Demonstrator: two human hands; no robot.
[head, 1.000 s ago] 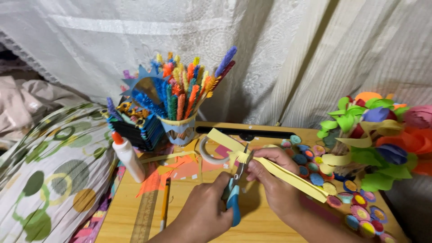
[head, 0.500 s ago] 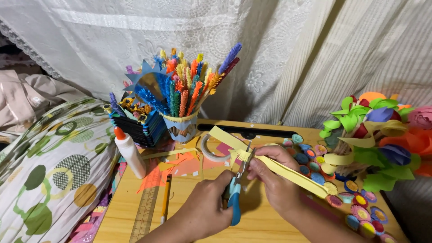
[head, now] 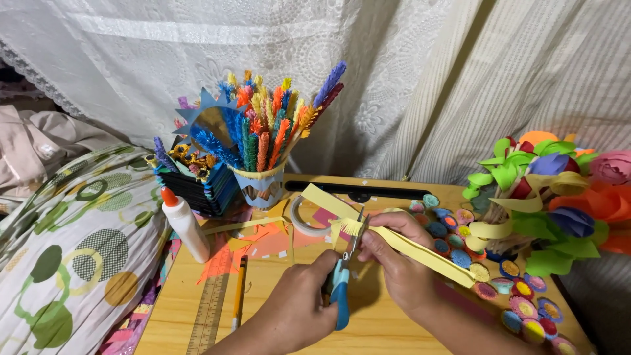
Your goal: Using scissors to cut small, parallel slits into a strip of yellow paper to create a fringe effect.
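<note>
My left hand grips blue-handled scissors whose blades point up into a long yellow paper strip. My right hand pinches that strip just right of the blades. The strip's cut end is fringed at the scissors, and the rest trails down to the right over my right wrist. Another yellow strip lies behind the scissors on the wooden table.
A glue bottle, a ruler and a pencil lie to the left. A cup of coloured pipe cleaners, a tape roll, several small round paper discs and a paper flower bouquet surround the hands.
The view has shifted slightly. Both hands stay in place on the scissors and the yellow strip, with only small movements at the blades.
</note>
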